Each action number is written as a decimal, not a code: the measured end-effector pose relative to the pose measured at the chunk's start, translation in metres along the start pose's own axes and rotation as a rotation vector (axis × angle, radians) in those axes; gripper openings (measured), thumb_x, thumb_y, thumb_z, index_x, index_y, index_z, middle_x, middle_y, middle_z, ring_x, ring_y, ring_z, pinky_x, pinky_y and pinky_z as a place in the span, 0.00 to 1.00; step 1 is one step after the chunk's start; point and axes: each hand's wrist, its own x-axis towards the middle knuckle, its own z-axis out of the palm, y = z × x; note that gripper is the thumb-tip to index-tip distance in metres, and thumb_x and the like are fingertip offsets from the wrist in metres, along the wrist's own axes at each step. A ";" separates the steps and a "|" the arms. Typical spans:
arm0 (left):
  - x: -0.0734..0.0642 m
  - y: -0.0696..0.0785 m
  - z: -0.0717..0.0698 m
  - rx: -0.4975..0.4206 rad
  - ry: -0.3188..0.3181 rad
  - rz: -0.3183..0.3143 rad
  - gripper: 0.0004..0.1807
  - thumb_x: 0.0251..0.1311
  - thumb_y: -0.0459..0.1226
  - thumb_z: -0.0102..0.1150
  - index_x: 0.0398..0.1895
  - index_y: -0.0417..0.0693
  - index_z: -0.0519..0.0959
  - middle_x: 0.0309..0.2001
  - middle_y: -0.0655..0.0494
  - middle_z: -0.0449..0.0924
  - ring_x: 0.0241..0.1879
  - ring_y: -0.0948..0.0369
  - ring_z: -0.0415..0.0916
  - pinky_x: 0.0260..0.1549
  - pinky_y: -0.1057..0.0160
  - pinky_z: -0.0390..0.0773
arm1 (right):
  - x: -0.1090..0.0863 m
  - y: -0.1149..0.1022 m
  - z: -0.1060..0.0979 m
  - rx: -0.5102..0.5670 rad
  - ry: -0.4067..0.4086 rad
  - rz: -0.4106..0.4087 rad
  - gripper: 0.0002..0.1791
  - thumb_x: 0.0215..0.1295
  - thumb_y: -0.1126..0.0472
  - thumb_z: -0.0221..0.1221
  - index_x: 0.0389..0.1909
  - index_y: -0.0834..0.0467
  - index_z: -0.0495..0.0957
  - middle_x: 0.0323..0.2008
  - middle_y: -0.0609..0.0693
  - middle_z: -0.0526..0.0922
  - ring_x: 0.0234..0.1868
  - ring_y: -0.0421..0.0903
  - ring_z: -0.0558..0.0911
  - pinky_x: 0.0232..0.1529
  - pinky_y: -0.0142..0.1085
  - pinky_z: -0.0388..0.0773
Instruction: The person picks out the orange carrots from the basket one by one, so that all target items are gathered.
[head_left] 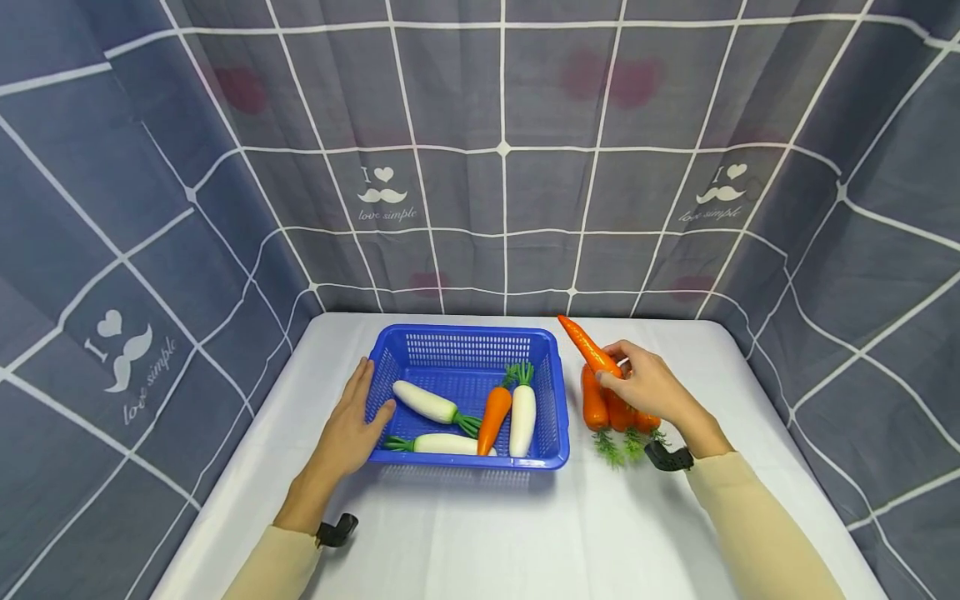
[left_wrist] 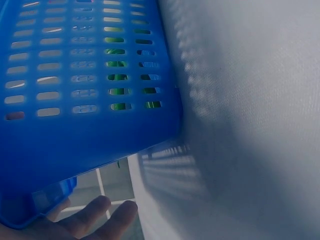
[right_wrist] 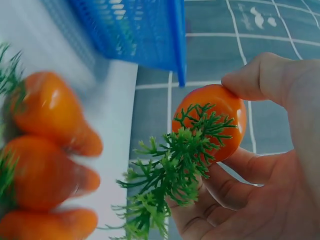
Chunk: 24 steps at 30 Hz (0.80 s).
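Note:
A carrot (head_left: pixel 587 343) is pinched between the thumb and fingers of my right hand (head_left: pixel 647 385), its narrow end aimed up and left. In the right wrist view the thick end of the held carrot (right_wrist: pixel 215 120) shows with feathery green leaves. Below that hand, more carrots (head_left: pixel 595 404) lie side by side on the table. My left hand (head_left: pixel 351 425) rests with extended fingers at the left rim of the blue basket (head_left: pixel 470 461); its thumb reaches over the rim. Inside the basket are white radishes (head_left: pixel 522 421) and one carrot (head_left: pixel 493 419).
The white-covered table (head_left: pixel 480 533) carries the basket at its middle and the loose carrots to the right. A grey checked curtain (head_left: pixel 457 192) encloses the back and both sides. Black wrist-worn devices (head_left: pixel 667 456) sit at both wrists.

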 end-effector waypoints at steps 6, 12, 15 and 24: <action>0.000 -0.001 0.000 0.005 0.000 -0.003 0.48 0.92 0.52 0.52 0.99 0.43 0.42 0.99 0.42 0.37 0.96 0.32 0.43 0.91 0.25 0.54 | -0.010 0.025 -0.008 -0.028 0.028 0.008 0.31 0.82 0.51 0.69 0.78 0.61 0.78 0.62 0.64 0.89 0.52 0.53 0.89 0.44 0.40 0.86; 0.001 -0.001 0.001 -0.001 0.004 -0.003 0.48 0.92 0.52 0.52 0.99 0.44 0.42 0.99 0.41 0.37 0.96 0.32 0.43 0.91 0.25 0.53 | -0.023 0.047 -0.013 -0.049 0.049 0.043 0.32 0.83 0.50 0.68 0.79 0.63 0.79 0.63 0.65 0.89 0.54 0.55 0.89 0.44 0.39 0.85; 0.000 0.000 0.001 -0.001 0.002 -0.007 0.48 0.92 0.51 0.53 0.99 0.44 0.42 0.99 0.41 0.37 0.96 0.32 0.44 0.91 0.25 0.54 | -0.030 0.056 -0.015 -0.057 0.054 0.064 0.31 0.84 0.50 0.67 0.78 0.64 0.79 0.63 0.66 0.89 0.54 0.55 0.89 0.43 0.38 0.84; 0.002 0.000 0.001 0.002 0.002 -0.010 0.48 0.91 0.50 0.54 0.99 0.44 0.42 0.99 0.40 0.37 0.96 0.32 0.43 0.91 0.26 0.54 | -0.046 0.079 -0.022 -0.080 0.049 0.135 0.34 0.85 0.48 0.64 0.79 0.67 0.76 0.66 0.70 0.87 0.57 0.61 0.91 0.46 0.41 0.85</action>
